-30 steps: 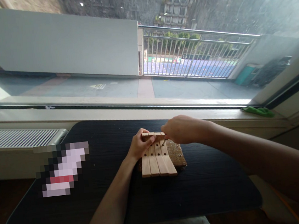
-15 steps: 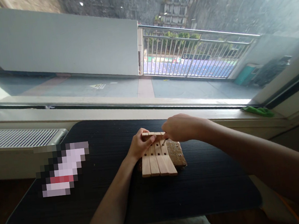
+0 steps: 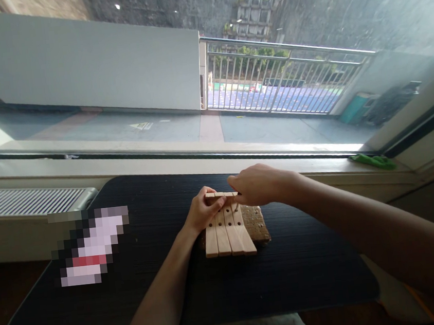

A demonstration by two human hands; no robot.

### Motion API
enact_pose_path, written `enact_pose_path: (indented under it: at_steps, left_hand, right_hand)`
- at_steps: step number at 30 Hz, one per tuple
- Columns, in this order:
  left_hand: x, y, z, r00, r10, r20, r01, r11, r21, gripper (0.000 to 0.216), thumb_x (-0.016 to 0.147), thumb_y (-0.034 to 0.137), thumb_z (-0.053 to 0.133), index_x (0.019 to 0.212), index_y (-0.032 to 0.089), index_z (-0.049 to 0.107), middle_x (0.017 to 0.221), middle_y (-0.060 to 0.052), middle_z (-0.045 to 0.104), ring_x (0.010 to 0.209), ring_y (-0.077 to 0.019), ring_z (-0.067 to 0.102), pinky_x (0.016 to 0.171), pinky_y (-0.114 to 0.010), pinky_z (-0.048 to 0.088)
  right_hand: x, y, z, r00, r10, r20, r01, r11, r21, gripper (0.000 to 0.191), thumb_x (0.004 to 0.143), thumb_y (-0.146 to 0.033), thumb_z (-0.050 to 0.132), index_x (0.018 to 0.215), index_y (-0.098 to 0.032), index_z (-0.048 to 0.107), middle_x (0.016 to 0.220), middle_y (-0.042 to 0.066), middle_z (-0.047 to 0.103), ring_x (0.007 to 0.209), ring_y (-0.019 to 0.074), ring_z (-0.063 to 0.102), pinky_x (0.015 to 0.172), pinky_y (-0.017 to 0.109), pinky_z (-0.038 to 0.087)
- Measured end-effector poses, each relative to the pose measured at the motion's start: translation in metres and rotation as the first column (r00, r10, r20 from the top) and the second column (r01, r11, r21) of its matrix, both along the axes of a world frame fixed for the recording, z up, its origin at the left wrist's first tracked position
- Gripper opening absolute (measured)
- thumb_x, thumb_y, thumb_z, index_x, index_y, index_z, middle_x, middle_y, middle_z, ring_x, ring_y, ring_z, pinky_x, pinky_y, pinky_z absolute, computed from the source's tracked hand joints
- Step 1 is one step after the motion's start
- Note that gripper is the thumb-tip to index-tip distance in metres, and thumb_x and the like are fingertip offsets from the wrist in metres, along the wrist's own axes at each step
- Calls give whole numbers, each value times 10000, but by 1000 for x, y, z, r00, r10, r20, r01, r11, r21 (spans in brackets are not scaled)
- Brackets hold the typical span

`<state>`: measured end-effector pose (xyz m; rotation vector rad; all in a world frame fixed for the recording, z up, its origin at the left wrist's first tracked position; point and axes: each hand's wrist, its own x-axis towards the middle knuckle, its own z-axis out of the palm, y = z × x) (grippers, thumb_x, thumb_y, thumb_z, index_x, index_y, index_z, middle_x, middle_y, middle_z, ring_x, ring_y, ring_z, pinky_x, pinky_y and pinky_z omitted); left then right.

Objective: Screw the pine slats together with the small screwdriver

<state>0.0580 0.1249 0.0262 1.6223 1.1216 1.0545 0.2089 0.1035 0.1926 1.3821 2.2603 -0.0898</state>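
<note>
A small panel of several pale wooden slats with holes lies on a brown cork-like pad in the middle of a black table. My left hand grips the panel's far left corner, fingers curled over the cross strip at its far end. My right hand is closed in a pinch over the far right end of the panel, on something thin that reaches down to a hole and is too small to name.
A blurred-out white and red object lies on the table's left part. A window sill runs behind the table, with a green thing at its right. A radiator grille sits at the left.
My right hand has shifted slightly left along the far end of the panel. My left hand and the panel have stayed put.
</note>
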Motion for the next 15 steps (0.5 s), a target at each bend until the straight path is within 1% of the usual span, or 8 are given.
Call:
enact_pose_path:
  at_steps: [2,3,7,10,12,15]
  left_hand:
    - [0,0,-1,1000,-6,3,6,1000,3,349,708,481,691,836,183,561,703,12,595,645,-143,542,589,-242,418]
    - [0,0,-2,1000,-9,5,9,1000,5,350,711,481,692,839,183,559,705,12,596,645,-143,545,587,-241,420]
    - [0,1,-4,1000,-8,3,8,1000,26,331,718,469,693,827,185,562,695,17,603,635,-139,550,577,-234,421]
    - [0,2,-4,1000,-9,2,9,999,31,320,720,461,689,828,187,567,702,15,613,642,-143,560,584,-237,428]
    - [0,2,-4,1000,-10,0,10,1000,29,321,721,463,688,831,187,567,702,14,613,644,-145,564,582,-239,428]
    - [0,2,-5,1000,-8,-5,8,999,32,322,720,460,691,834,185,569,710,10,618,649,-147,567,583,-239,432]
  right_hand:
    - [0,-2,1,999,13,-40,-13,1000,-5,437,883,-417,526,1184,-109,597,865,146,706,729,237,623,550,307,361]
    - [0,-3,1,999,14,-53,-14,1000,-15,441,877,-400,531,1199,-103,579,858,144,704,722,236,620,544,306,355]
    - [0,-2,-1,994,48,-102,-50,999,-13,301,887,-222,489,1143,-105,595,895,143,699,726,211,611,550,300,345]
    - [1,-1,-2,988,104,-114,-104,995,6,228,888,-160,480,1050,-129,636,916,126,695,755,201,610,568,298,345]
    - [2,-1,-3,987,122,-109,-121,993,10,211,888,-152,488,1023,-137,649,916,120,692,770,206,613,571,301,345]
    - [3,-3,-3,989,102,-107,-103,995,-6,244,867,-116,499,1061,-142,646,913,113,693,770,209,616,567,301,348]
